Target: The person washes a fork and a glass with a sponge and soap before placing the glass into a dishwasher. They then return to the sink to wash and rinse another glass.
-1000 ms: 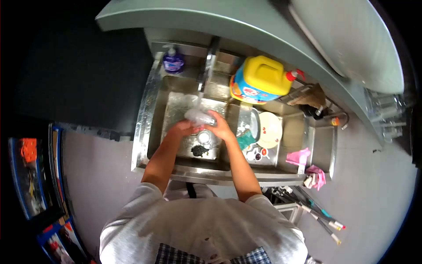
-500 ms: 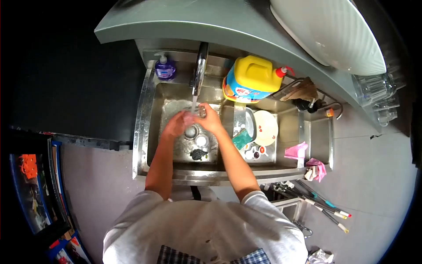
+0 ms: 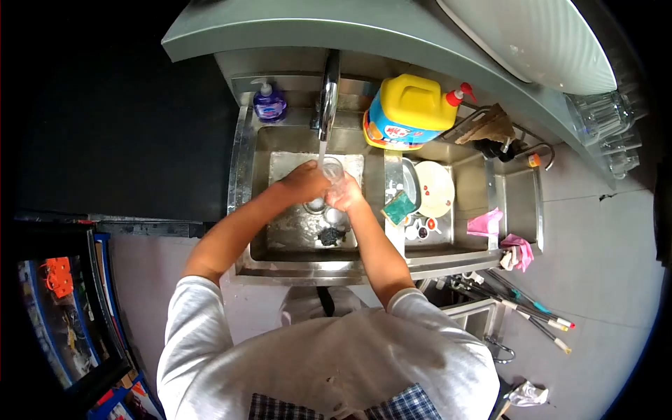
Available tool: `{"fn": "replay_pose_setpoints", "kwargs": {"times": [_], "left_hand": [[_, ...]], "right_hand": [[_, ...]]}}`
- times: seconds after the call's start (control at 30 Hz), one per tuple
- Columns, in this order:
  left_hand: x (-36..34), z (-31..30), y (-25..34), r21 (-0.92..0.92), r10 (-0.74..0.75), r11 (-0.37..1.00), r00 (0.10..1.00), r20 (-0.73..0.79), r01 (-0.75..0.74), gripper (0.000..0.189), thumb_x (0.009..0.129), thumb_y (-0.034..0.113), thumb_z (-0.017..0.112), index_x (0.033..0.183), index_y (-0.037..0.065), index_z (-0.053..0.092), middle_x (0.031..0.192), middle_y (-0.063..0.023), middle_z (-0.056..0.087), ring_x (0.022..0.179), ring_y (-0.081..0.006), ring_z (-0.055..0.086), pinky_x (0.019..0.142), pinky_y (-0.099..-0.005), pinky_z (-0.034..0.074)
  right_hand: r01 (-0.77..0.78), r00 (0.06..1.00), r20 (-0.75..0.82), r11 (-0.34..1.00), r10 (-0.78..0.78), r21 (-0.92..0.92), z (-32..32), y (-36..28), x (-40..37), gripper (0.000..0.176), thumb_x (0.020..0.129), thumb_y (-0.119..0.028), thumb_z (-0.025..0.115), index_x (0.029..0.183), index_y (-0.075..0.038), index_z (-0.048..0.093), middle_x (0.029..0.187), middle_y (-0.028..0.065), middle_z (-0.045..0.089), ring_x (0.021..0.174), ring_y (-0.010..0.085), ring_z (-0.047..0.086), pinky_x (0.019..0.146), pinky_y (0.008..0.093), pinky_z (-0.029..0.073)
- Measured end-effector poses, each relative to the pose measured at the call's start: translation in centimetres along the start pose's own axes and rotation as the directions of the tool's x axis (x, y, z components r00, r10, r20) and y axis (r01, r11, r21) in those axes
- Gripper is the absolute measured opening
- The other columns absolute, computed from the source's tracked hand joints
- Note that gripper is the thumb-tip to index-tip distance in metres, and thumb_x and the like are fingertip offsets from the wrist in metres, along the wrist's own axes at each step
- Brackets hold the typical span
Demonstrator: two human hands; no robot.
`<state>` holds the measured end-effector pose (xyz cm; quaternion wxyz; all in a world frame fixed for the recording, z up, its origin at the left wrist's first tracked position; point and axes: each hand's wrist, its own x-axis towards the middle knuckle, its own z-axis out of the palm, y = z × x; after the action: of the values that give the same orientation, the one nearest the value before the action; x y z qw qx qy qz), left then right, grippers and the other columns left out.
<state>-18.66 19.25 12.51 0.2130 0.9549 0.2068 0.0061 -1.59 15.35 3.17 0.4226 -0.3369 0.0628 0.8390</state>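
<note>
Under the tap (image 3: 327, 91), by the sink's (image 3: 241, 178) back wall, left hand (image 3: 302, 182) and right hand (image 3: 347, 199) clasp the glass (image 3: 332, 170), sideways a second ago, now upright and filling with rinse water.

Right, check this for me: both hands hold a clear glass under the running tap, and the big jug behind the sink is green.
Not green: the jug is yellow, as the head view shows. The rest stands: the left hand and right hand hold the clear glass under the running tap, with the jug behind the sink.
</note>
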Motion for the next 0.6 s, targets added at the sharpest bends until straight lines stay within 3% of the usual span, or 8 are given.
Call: {"fn": "replay_pose_setpoints", "kwargs": {"times": [0.1,0.13,0.23,0.3,0.33,0.37,0.47,0.6], "left_hand": [[-1.4,-3.1,0.0,-0.017,0.13,0.99,0.968,-0.213,-0.137,0.012,0.078,0.019,0.062,0.082,0.009,0.059,0.084,-0.0071,0.061,0.088,-0.027,0.056,0.088,-0.0403,0.037],[-1.5,-3.8,0.2,-0.16,-0.016,0.987,0.988,-0.151,-0.008,0.017,0.072,0.016,0.069,0.085,0.009,0.059,0.085,-0.0089,0.058,0.093,-0.029,0.054,0.088,-0.0397,0.038],[-2.3,-4.4,2.2,-0.36,-0.253,0.933,0.698,-0.67,-0.007,0.04,0.059,0.013,0.078,0.092,0.01,0.057,0.096,-0.013,0.055,0.095,-0.0319,0.051,0.089,-0.0385,0.038],[-2.0,-2.1,1.1,-0.617,-0.405,0.785,0.71,-0.576,-0.053,0.071,0.054,0.009,0.083,0.115,0.008,0.047,0.116,-0.0129,0.048,0.109,-0.0271,0.047,0.094,-0.0355,0.038],[-1.5,-0.1,0.5,-0.786,-0.452,0.6,0.748,-0.486,-0.149,0.075,0.055,0.01,0.083,0.119,0.007,0.044,0.119,-0.0126,0.046,0.112,-0.0247,0.045,0.095,-0.0347,0.037],[-1.4,1.2,0.4,-0.902,-0.476,0.369,0.787,-0.392,-0.226,0.079,0.057,0.011,0.083,0.123,0.006,0.041,0.123,-0.0123,0.045,0.115,-0.0223,0.044,0.096,-0.0338,0.037],[-1.5,1.1,1.6,-0.822,-0.558,0.564,0.696,-0.452,-0.081,0.084,0.058,0.011,0.083,0.127,0.004,0.036,0.12,-0.0113,0.048,0.114,-0.0195,0.044,0.097,-0.0327,0.037],[0.0,3.0,-0.1,-0.908,-0.716,0.418,0.606,-0.346,-0.024,0.075,0.057,0.016,0.084,0.12,0.005,0.043,0.109,-0.008,0.053,0.106,-0.0177,0.05,0.092,-0.0311,0.04]], "right_hand": [[-0.08,0.966,0.251,0.994,0.059,0.075,1.1,0.1,0.8,0.033,0.084,-0.036,0.047,0.096,-0.008,0.06,0.082,0.0066,0.062,0.062,0.0208,0.056,0.049,0.0277,0.046],[-0.109,0.944,0.321,0.989,0.072,0.101,1.4,0.1,1.0,0.032,0.084,-0.035,0.047,0.096,-0.007,0.06,0.079,0.006,0.062,0.058,0.0192,0.054,0.046,0.0273,0.045],[-0.078,0.955,0.295,0.982,0.024,0.172,3.8,0.8,0.0,0.029,0.085,-0.031,0.046,0.095,-0.007,0.059,0.075,0.0055,0.06,0.048,0.016,0.047,0.038,0.0258,0.039],[-0.017,0.966,0.256,0.986,-0.026,0.165,4.9,1.1,-0.1,0.029,0.086,-0.031,0.045,0.096,-0.007,0.059,0.076,0.0062,0.06,0.047,0.0161,0.047,0.036,0.0255,0.037],[-0.055,0.869,0.492,0.979,-0.049,0.194,3.4,1.4,1.9,0.029,0.087,-0.03,0.044,0.098,-0.008,0.06,0.085,0.0073,0.062,0.06,0.018,0.056,0.049,0.0287,0.047],[0.044,0.922,0.364,0.971,-0.13,0.235,4.2,2.3,1.9,0.031,0.088,-0.031,0.043,0.1,-0.008,0.059,0.088,0.0072,0.062,0.068,0.0189,0.057,0.057,0.0304,0.048],[0.223,0.944,0.191,0.948,-0.268,0.225,4.7,4.1,3.0,0.035,0.092,-0.034,0.039,0.107,-0.008,0.057,0.102,0.0061,0.063,0.102,0.0225,0.057,0.091,0.037,0.045],[0.165,0.977,-0.114,0.976,-0.181,-0.142,2.7,3.8,1.3,0.027,0.09,-0.026,0.044,0.105,-0.01,0.059,0.099,0.0054,0.064,0.094,0.0252,0.059,0.087,0.0326,0.045]]}}
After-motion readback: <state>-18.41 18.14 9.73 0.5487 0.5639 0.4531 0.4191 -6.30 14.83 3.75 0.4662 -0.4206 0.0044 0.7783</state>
